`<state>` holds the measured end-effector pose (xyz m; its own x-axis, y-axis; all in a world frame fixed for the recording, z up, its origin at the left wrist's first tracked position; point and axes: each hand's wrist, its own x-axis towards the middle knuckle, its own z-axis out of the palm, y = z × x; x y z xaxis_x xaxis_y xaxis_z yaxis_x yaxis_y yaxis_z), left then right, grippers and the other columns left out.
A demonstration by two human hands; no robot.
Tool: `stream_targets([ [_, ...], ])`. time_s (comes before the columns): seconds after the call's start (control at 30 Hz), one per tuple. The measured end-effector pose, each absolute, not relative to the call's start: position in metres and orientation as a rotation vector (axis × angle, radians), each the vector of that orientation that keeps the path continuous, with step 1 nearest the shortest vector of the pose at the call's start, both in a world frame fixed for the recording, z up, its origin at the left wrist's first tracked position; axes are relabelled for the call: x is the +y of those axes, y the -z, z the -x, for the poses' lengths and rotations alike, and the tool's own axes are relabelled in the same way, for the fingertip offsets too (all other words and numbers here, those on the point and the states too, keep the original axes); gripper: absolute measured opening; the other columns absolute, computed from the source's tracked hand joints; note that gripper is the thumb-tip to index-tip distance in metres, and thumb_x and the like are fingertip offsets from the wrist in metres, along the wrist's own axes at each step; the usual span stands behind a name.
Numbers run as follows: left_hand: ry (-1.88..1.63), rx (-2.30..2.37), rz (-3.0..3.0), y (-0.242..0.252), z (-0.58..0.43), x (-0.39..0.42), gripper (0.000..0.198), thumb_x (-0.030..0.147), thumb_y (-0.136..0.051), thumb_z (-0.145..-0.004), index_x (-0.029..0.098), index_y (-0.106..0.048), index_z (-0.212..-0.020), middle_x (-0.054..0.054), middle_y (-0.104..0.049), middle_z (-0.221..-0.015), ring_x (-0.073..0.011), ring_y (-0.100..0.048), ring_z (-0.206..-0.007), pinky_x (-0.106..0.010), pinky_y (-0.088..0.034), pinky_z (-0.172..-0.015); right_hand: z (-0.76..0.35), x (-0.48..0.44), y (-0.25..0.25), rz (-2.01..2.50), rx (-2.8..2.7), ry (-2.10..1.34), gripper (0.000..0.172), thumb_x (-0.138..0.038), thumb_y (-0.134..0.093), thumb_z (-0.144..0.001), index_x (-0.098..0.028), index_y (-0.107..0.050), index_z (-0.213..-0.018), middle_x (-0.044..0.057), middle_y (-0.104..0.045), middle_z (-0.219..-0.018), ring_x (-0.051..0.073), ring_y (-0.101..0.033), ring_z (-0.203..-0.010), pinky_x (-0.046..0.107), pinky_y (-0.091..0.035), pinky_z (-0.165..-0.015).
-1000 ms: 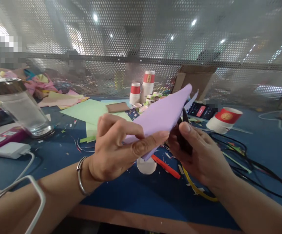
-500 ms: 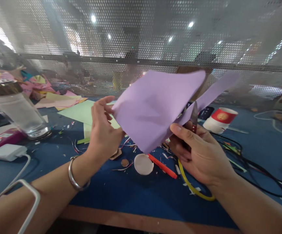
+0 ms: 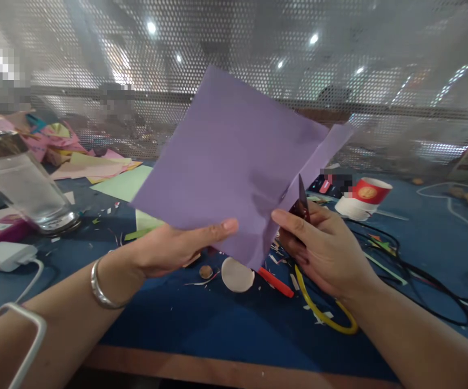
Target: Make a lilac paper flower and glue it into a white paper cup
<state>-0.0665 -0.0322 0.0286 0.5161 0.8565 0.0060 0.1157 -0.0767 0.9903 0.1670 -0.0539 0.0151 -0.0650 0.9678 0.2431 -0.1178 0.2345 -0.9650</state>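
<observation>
My left hand (image 3: 173, 249) holds a purple paper sheet (image 3: 225, 162) from below, thumb pressed on its lower edge, tilting it up toward me. A narrow strip (image 3: 323, 154) hangs partly cut along the sheet's right side. My right hand (image 3: 318, 248) grips small scissors (image 3: 302, 202), whose blade tips point up at the cut between sheet and strip. Both hands hover above a blue table (image 3: 225, 324).
A glass jar (image 3: 23, 183) and a white charger (image 3: 2, 255) stand at the left. A red pen (image 3: 276, 282), a round paper disc (image 3: 237, 274), a yellow ring (image 3: 325, 313), black cables (image 3: 412, 265), a tipped red paper cup (image 3: 365, 197) and coloured paper sheets (image 3: 108, 170) lie around.
The folded purple sheet has opened and turned up to face me. My left hand shifted from pinching it on top to supporting it underneath. The scissors stay at the cut.
</observation>
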Motion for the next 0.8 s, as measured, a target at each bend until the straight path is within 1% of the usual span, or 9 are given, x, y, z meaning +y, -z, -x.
stream_targets([
  [0.07,-0.847,0.952,-1.378,-0.019,0.056,-0.031,0.04,0.058,-0.072,-0.082,0.019,-0.065,-0.079,-0.001,-0.065,-0.075,-0.0105,-0.056,-0.063,-0.022,-0.049,-0.055,-0.167,-0.053,-0.014,0.931,-1.291,-1.125,0.019,-0.035,-0.076,-0.086,-0.023,-0.061,-0.089,-0.011,-0.04,-0.055,0.005,-0.022,-0.041,0.023,-0.017,-0.038],
  [0.2,-0.834,1.004,-1.177,-0.008,0.039,-0.036,0.047,0.064,-0.07,-0.081,0.018,-0.063,-0.084,0.0,-0.06,-0.064,-0.0099,-0.054,-0.056,-0.02,-0.039,-0.043,-0.166,-0.051,-0.011,0.95,-1.267,-1.105,0.023,-0.034,-0.079,-0.082,-0.022,-0.06,-0.086,-0.01,-0.043,-0.058,0.003,-0.024,-0.042,0.021,-0.018,-0.038],
  [0.23,-0.862,0.985,-1.151,-0.008,0.036,-0.037,0.046,0.063,-0.07,-0.082,0.017,-0.063,-0.084,0.0,-0.06,-0.064,-0.01,-0.055,-0.055,-0.019,-0.04,-0.043,-0.166,-0.051,-0.011,0.954,-1.253,-1.102,0.024,-0.035,-0.08,-0.082,-0.022,-0.06,-0.086,-0.01,-0.044,-0.059,0.003,-0.024,-0.041,0.021,-0.017,-0.038],
  [0.3,-1.037,0.908,-1.107,-0.009,0.03,-0.039,0.037,0.053,-0.072,-0.084,0.017,-0.066,-0.086,0.0,-0.063,-0.068,-0.0101,-0.06,-0.059,-0.02,-0.048,-0.051,-0.165,-0.051,-0.011,0.963,-1.218,-1.097,0.025,-0.037,-0.079,-0.082,-0.021,-0.061,-0.085,-0.008,-0.048,-0.062,0.001,-0.025,-0.041,0.021,-0.014,-0.038],
  [0.33,-1.154,0.858,-1.071,-0.011,0.028,-0.038,0.03,0.047,-0.075,-0.083,0.017,-0.068,-0.087,0.0,-0.066,-0.072,-0.0103,-0.063,-0.063,-0.022,-0.054,-0.059,-0.164,-0.051,-0.011,0.97,-1.2,-1.097,0.026,-0.039,-0.079,-0.083,-0.02,-0.062,-0.084,-0.007,-0.05,-0.063,0.001,-0.025,-0.041,0.021,-0.013,-0.038],
  [0.43,-1.354,0.755,-0.938,-0.014,0.024,-0.036,0.02,0.032,-0.08,-0.08,0.018,-0.071,-0.091,0.001,-0.072,-0.084,-0.011,-0.069,-0.072,-0.025,-0.06,-0.074,-0.161,-0.052,-0.011,0.983,-1.173,-1.139,0.032,-0.047,-0.078,-0.083,-0.019,-0.062,-0.082,-0.006,-0.051,-0.061,0.001,-0.028,-0.042,0.021,-0.013,-0.039],
  [0.53,-1.431,0.665,-0.921,-0.013,0.024,-0.033,0.012,0.027,-0.08,-0.08,0.019,-0.073,-0.087,0.001,-0.075,-0.086,-0.0119,-0.072,-0.078,-0.027,-0.061,-0.084,-0.157,-0.053,-0.011,0.996,-1.198,-1.209,0.038,-0.055,-0.076,-0.083,-0.019,-0.063,-0.082,-0.008,-0.041,-0.055,0.002,-0.026,-0.042,0.021,-0.014,-0.04],
  [0.63,-1.446,0.594,-0.918,-0.011,0.025,-0.032,0.01,0.026,-0.08,-0.081,0.018,-0.075,-0.086,0.0,-0.076,-0.086,-0.0139,-0.074,-0.084,-0.029,-0.06,-0.092,-0.154,-0.054,-0.01,0.996,-1.236,-1.244,0.042,-0.059,-0.074,-0.082,-0.018,-0.065,-0.083,-0.009,-0.036,-0.055,0.003,-0.022,-0.043,0.021,-0.012,-0.04],
  [0.8,-1.412,0.54,-0.87,-0.015,0.025,-0.035,0.005,0.021,-0.077,-0.084,0.018,-0.077,-0.08,0.0,-0.077,-0.082,-0.0143,-0.074,-0.084,-0.029,-0.059,-0.094,-0.152,-0.058,-0.011,0.979,-1.249,-1.294,0.042,-0.06,-0.066,-0.088,-0.019,-0.064,-0.083,-0.007,-0.036,-0.056,0.004,-0.023,-0.044,0.021,-0.014,-0.04],
])
